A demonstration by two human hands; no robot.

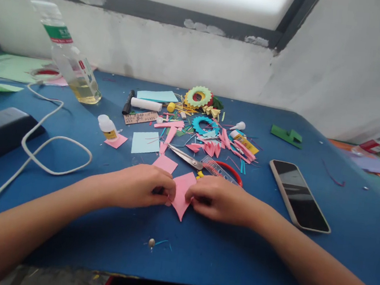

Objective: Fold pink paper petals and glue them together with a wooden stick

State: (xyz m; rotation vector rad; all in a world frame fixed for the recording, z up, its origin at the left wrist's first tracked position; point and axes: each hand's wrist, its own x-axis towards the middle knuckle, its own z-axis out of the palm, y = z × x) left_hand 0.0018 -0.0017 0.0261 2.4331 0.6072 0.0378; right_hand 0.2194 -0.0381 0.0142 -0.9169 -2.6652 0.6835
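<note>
A pink sheet of paper [182,192], creased to a point toward me, is held just above the blue table. On its left edge my left hand [149,186] pinches it between thumb and fingers. Opposite, my right hand [216,198] grips the right edge the same way. Just behind the hands lie scissors [188,158] with red handles, a clear ruler [219,169] and a second pink paper square [165,163]. Pink folded paper pieces [211,148] and a blue paper ring [205,126] sit farther back.
At left stand a plastic bottle [84,89] of yellow liquid and a small glue bottle [107,127], near a white cable [51,170]. A phone [300,196] and a green paper piece [286,136] are at right. Paper scraps lie around the back middle.
</note>
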